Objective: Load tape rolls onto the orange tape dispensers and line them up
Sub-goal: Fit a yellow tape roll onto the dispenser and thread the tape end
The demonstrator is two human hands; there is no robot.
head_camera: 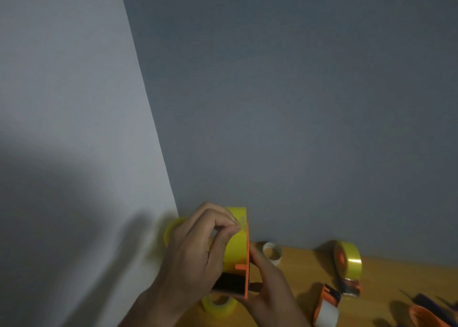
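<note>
At the bottom centre, held up off the table, an orange tape dispenser (pixel 245 259) carries a yellow roll (pixel 235 242); the left hand (pixel 195 254) pinches what looks like the tape's free end, while the right hand (pixel 270 287) grips the frame from behind. So this one seems nearly loaded. A loaded dispenser (pixel 347 262) stands to the right, another with white tape (pixel 326 309) lies nearer, and loose rolls (pixel 219 304) remain (no neat row yet). The wooden table (pixel 386 274) meets plain grey walls (pixel 297 103) in a corner.
</note>
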